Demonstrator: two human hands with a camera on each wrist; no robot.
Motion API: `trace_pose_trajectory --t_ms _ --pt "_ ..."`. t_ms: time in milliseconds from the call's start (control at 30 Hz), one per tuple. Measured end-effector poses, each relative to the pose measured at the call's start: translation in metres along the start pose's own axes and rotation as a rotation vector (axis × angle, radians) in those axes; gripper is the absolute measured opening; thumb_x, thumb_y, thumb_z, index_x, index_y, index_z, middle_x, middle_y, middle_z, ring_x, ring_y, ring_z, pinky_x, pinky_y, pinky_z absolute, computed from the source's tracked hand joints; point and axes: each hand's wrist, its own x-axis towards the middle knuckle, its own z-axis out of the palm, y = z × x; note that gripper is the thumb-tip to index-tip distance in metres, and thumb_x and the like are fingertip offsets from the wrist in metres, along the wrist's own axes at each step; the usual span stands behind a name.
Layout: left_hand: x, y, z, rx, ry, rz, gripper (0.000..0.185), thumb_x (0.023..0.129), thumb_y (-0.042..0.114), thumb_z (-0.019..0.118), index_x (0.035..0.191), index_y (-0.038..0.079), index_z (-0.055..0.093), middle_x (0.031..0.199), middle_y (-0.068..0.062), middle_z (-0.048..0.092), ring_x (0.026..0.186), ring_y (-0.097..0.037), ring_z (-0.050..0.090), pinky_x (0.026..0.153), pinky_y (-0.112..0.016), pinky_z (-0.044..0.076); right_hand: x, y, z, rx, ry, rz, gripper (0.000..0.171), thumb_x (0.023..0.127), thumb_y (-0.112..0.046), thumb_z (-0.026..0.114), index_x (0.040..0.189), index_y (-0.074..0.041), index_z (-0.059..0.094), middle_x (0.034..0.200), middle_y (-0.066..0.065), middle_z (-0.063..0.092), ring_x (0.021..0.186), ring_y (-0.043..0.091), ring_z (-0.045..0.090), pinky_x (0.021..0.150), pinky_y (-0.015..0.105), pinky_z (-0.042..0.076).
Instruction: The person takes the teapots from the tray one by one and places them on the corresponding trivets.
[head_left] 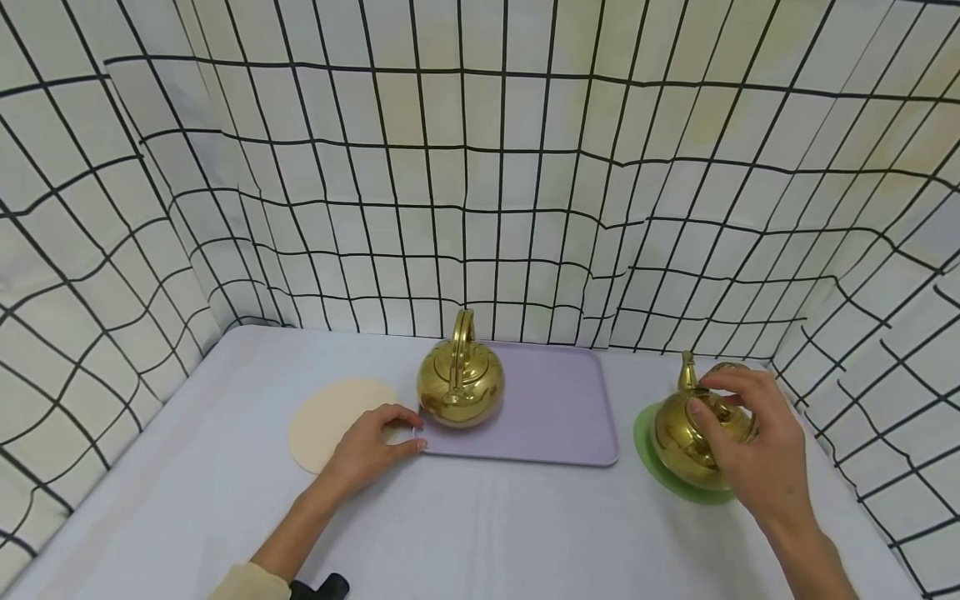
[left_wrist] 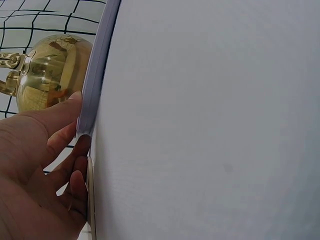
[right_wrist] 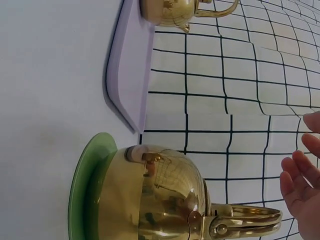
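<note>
My left hand (head_left: 371, 450) pinches the left front corner of a lilac rectangular tray (head_left: 558, 408), thumb at the front edge and fingertips at the left side. Close to those fingers, a brass teapot (head_left: 461, 408) stands upright on the tray's left part, its arched handle raised. On the right, a second brass teapot (head_left: 678, 446) rests on a green round plate (head_left: 697, 496), spout pointing away. My right hand (head_left: 765, 450) is above that teapot's handle in the head view. In the right wrist view its loosely bent fingers (right_wrist: 300, 175) are apart from the handle (right_wrist: 250, 220).
A cream round disc (head_left: 322, 425) lies left of the tray, partly under my left hand. White cloth covers the table (head_left: 487, 533). Black-grid white curtains (head_left: 525, 208) enclose the back and both sides. Something black (head_left: 326, 587) shows beneath my left wrist.
</note>
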Motion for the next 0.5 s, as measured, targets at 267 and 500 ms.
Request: trace_pose_trajectory --t_ms 267,500 --pt "0.001 0.000 0.000 -0.001 0.002 0.003 0.027 0.089 0.028 0.083 0.112 0.017 0.075 0.123 -0.005 0.073 0.130 -0.032 0.061 0.116 -0.056 0.043 -0.001 -0.003 0.008 0.026 -0.101 0.059 0.035 0.085 0.007 0.080 0.116 -0.005 0.071 0.119 -0.006 0.064 0.112 -0.005 0.056 0.094 0.000 0.045" --pt "0.001 0.000 0.000 -0.004 0.001 -0.002 0.027 0.089 0.029 0.084 0.111 0.017 0.075 0.124 -0.006 0.073 0.131 -0.033 0.061 0.117 -0.056 0.042 -0.002 -0.003 0.014 0.046 -0.165 0.099 0.035 0.089 0.002 0.079 0.121 -0.009 0.070 0.124 -0.001 0.064 0.115 -0.005 0.055 0.097 0.003 0.045"
